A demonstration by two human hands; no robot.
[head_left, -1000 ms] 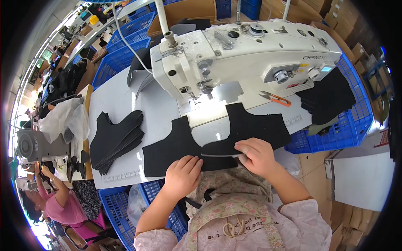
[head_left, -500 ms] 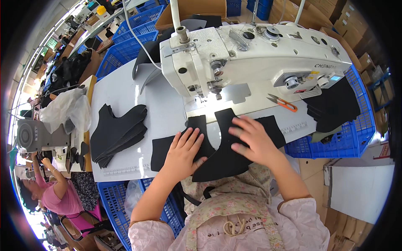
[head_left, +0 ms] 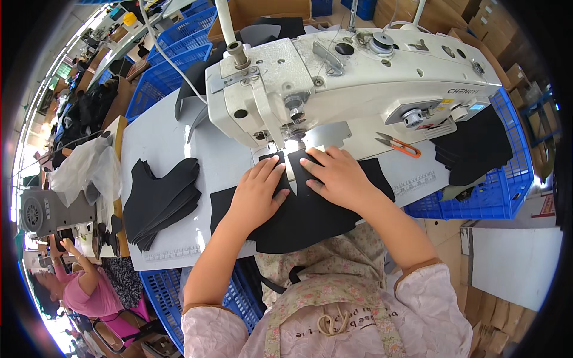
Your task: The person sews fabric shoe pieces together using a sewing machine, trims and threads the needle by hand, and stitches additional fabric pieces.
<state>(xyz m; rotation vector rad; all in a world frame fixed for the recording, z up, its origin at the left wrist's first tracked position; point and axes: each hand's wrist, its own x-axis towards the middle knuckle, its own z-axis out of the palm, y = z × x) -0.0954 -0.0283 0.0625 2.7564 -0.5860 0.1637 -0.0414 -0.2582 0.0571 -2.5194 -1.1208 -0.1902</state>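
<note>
Two black fabric pieces (head_left: 316,218) lie side by side on the machine bed, their far ends at the needle area of a white sewing machine (head_left: 364,77). A thin pale gap narrows to a point between them. Flat on the left piece rests my left hand (head_left: 258,188), fingers stretched toward the needle. My right hand (head_left: 335,176) lies on the other piece, its fingers spread and the tips close to the needle. Neither hand grips anything. The hands and the machine head partly hide the fabric's far edges.
A fanned stack of black cut pieces (head_left: 161,200) lies on the left of the table. Orange-handled thread snips (head_left: 399,145) rest on the machine bed. More black pieces (head_left: 471,146) sit at right above a blue crate (head_left: 504,191). A co-worker in pink (head_left: 89,292) sits at far left.
Both hands slid the fabric forward to the needle, and the two pieces came closer together, narrowing the gap between them. My right hand moved left, nearer my left hand.
</note>
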